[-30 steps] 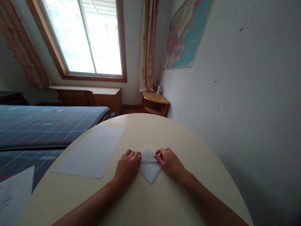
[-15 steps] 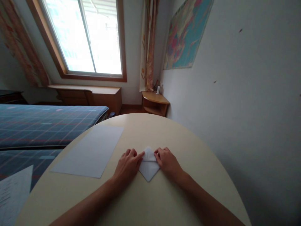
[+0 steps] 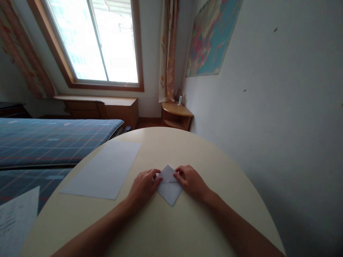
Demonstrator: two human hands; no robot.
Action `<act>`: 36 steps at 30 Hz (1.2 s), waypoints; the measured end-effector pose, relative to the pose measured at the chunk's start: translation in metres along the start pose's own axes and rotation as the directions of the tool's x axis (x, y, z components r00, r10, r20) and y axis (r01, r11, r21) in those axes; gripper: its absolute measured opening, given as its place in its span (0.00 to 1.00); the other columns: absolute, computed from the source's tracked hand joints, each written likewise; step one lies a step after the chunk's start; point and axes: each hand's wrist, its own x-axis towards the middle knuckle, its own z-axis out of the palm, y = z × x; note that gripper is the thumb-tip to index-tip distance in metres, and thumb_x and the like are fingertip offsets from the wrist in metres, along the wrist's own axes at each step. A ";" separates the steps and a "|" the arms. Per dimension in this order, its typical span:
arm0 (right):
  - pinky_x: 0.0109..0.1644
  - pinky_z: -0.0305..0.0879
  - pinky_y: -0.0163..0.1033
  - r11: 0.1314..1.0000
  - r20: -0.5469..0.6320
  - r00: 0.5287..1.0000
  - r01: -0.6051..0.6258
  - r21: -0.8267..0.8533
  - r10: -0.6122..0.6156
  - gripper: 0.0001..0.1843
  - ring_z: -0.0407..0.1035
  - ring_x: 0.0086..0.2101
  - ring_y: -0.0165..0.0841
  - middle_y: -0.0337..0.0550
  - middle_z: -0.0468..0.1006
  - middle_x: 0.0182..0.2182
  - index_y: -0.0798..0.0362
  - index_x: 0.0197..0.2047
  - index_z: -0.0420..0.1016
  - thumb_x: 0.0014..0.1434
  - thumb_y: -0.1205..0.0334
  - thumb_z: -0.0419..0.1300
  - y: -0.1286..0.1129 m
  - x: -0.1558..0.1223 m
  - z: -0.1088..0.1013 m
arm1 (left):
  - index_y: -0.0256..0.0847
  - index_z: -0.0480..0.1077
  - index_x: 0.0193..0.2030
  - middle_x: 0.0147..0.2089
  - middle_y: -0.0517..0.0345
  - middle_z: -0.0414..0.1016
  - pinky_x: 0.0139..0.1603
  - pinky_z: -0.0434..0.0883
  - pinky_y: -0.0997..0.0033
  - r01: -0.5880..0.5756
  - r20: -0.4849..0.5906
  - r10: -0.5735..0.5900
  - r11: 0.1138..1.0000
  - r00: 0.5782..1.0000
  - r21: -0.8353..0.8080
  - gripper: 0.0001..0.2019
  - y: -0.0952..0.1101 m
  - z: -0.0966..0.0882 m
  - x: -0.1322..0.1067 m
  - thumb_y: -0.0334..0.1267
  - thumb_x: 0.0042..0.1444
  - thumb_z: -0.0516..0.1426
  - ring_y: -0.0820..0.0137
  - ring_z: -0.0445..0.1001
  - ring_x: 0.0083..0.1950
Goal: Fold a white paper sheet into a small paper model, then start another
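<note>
A small folded paper [image 3: 169, 192], white and diamond-shaped, rests on the round table in front of me. One crease or edge runs across its middle. My left hand [image 3: 143, 184] grips its left corner, thumb on top and fingers curled at the edge. On the opposite corner, my right hand [image 3: 191, 182] pinches the paper between thumb and bent fingers. The top and bottom points of the diamond show between the hands; both side corners are partly covered by fingers.
A large white sheet [image 3: 104, 171] lies on the left of the cream table [image 3: 184, 146]. Another sheet with writing [image 3: 18, 221] is at the lower left. Beyond the table's left edge is a blue plaid mattress [image 3: 53, 142]. A white wall [image 3: 289, 125] rises on the right.
My left index finger has drawn back from the upper part of the paper, and the left thumb now lies on its left side. The folded paper has turned slightly.
</note>
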 end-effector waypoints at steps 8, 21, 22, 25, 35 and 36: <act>0.38 0.64 0.36 0.988 -0.010 0.996 -0.088 0.124 0.090 0.05 0.72 0.32 0.33 0.44 0.79 0.33 0.54 0.38 0.76 0.60 0.66 0.59 0.006 0.001 -0.002 | 0.45 0.73 0.48 0.37 0.59 0.80 0.39 0.64 0.69 0.096 0.002 -0.096 0.995 0.995 0.040 0.10 -0.004 -0.004 0.000 0.41 0.62 0.55 0.65 0.76 0.39; 0.46 0.67 0.42 0.947 0.025 0.991 -0.133 0.292 0.132 0.14 0.73 0.40 0.40 0.48 0.80 0.38 0.54 0.41 0.78 0.58 0.52 0.62 0.005 -0.003 0.003 | 0.44 0.76 0.41 0.39 0.56 0.78 0.46 0.65 0.63 0.018 -0.016 -0.017 0.999 1.000 0.050 0.09 0.000 -0.005 -0.004 0.44 0.62 0.56 0.62 0.75 0.42; 0.45 0.68 0.42 0.920 0.058 0.989 -0.149 0.362 0.137 0.14 0.74 0.39 0.39 0.47 0.80 0.38 0.54 0.40 0.78 0.57 0.52 0.62 0.005 -0.003 0.002 | 0.44 0.76 0.40 0.41 0.55 0.78 0.47 0.65 0.63 0.011 -0.028 -0.010 0.999 1.000 0.033 0.10 0.000 -0.005 -0.004 0.45 0.62 0.56 0.62 0.74 0.43; 0.45 0.69 0.41 0.820 0.077 0.989 -0.147 0.553 0.125 0.14 0.74 0.40 0.39 0.48 0.79 0.42 0.54 0.36 0.76 0.54 0.51 0.65 0.002 -0.004 -0.001 | 0.44 0.77 0.40 0.43 0.53 0.78 0.51 0.65 0.61 0.002 -0.045 -0.004 0.999 0.999 -0.047 0.10 -0.002 -0.004 -0.005 0.44 0.61 0.57 0.59 0.72 0.47; 0.49 0.69 0.42 0.683 -0.036 0.995 -0.037 0.729 0.092 0.13 0.72 0.46 0.38 0.47 0.76 0.50 0.52 0.38 0.76 0.53 0.55 0.68 -0.013 -0.008 -0.004 | 0.38 0.72 0.37 0.33 0.52 0.79 0.33 0.69 0.70 0.118 0.069 -0.098 0.707 0.993 -0.698 0.15 0.000 -0.006 -0.003 0.49 0.53 0.59 0.65 0.76 0.33; 0.48 0.69 0.42 0.658 -0.032 0.994 -0.045 0.752 0.105 0.13 0.73 0.44 0.38 0.47 0.77 0.48 0.52 0.39 0.75 0.53 0.55 0.68 -0.014 -0.008 -0.004 | 0.37 0.72 0.36 0.32 0.52 0.78 0.32 0.69 0.70 0.109 0.049 -0.106 0.698 0.993 -0.708 0.15 0.002 -0.007 -0.003 0.49 0.52 0.59 0.66 0.76 0.33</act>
